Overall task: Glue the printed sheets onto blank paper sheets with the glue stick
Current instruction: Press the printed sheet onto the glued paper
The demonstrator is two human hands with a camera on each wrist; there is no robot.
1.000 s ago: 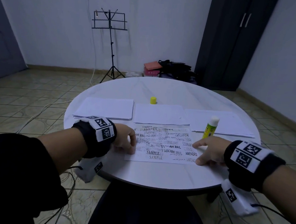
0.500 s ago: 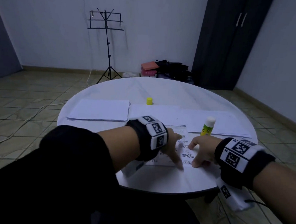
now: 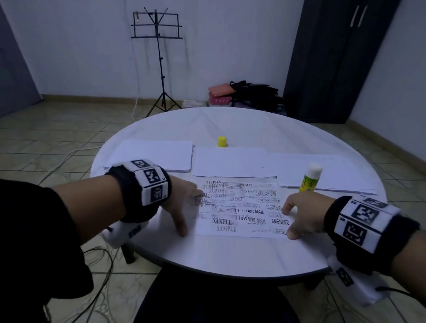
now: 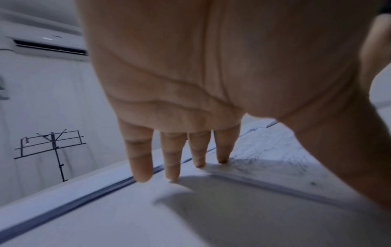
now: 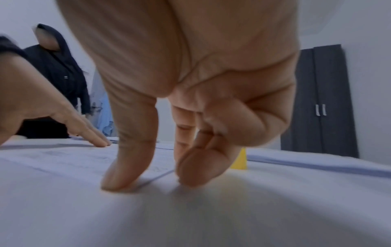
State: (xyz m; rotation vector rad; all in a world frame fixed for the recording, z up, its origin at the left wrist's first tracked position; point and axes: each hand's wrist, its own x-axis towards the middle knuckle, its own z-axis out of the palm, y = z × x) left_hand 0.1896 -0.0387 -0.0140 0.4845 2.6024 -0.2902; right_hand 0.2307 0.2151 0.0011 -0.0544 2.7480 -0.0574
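Dim room, tiled floor, round white table (image 3: pixel 225 253) near the middle; a folding music stand (image 3: pixel 157 28) is standing against the far wall beside a dark wardrobe (image 3: pixel 340 56), with bags heaped on the floor between them.

The printed sheet (image 3: pixel 241 208) is lying flat at the near edge of the table, print side up. The left hand (image 3: pixel 181 202) is pressing on its left edge with straight, spread fingers (image 4: pixel 139 160), gripping nothing. The right hand (image 3: pixel 301 215) is holding down the right edge with thumb and index tip, the other fingers (image 5: pixel 203 160) curling loosely under; nothing is held in it either.

Progress, as I am judging it: this sheet is being smoothed onto a backing (whether a blank sheet is lying beneath it I cannot tell, though the wrist views are showing a layered paper edge). Three paper stacks are waiting behind: left stack (image 3: pixel 154 154), middle stack (image 3: pixel 232 162), right stack (image 3: pixel 332 174). More sheets seem left to do.

The glue stick (image 3: pixel 310 178) is standing upright and uncapped on the right stack, just beyond the right hand; its yellow cap (image 3: pixel 222 141) is sitting apart, behind the middle stack.

Legible print: "SAMPLE", "AIR MAIL", "AMENDED", "FAX OUT". The glue label is too small to read.
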